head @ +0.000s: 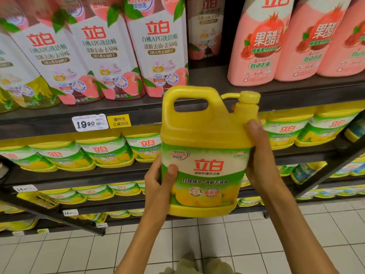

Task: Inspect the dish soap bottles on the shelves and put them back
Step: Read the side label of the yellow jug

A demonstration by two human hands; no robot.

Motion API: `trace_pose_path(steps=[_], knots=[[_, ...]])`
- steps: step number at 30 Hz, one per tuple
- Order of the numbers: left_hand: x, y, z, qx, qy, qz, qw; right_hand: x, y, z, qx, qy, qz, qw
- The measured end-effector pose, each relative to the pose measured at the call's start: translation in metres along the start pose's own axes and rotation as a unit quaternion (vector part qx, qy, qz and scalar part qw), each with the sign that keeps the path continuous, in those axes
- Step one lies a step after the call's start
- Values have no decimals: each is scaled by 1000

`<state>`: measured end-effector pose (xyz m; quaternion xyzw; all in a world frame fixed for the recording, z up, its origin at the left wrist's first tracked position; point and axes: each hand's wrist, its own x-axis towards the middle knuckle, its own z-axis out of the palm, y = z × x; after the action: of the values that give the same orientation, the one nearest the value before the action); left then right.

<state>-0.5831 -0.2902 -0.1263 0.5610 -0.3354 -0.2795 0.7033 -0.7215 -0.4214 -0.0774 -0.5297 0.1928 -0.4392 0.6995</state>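
Note:
A large yellow dish soap jug [205, 139] with a handle, pump cap and green-and-white lemon label is upright in front of the shelves, label facing me. My left hand [160, 182] grips its lower left side, thumb on the label. On the right side, my right hand [258, 155] holds the jug, thumb up near the pump neck. Rows of the same yellow bottles [106, 153] stand on the shelf behind.
Peach-label white bottles [158, 46] and pink pomegranate bottles [262, 42] fill the top shelf. The black shelf edge [49, 120] carries a 19.90 price tag [89, 122]. Lower shelves hold more yellow bottles. White tiled floor [246, 244] lies below.

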Motion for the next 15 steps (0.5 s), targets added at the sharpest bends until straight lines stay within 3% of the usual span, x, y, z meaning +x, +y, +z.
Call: trace_pose_path(steps=[6, 11, 15], knots=[[-8, 1, 4, -37, -8, -87, 995, -15, 20, -12, -14, 12, 113, 993], [-15, -5, 9, -113, -32, -244, 963, -8, 27, -14, -30, 38, 157, 986], [-19, -12, -4, -124, -78, -270, 952, -6, 31, -17, -4, 47, 189, 981]])
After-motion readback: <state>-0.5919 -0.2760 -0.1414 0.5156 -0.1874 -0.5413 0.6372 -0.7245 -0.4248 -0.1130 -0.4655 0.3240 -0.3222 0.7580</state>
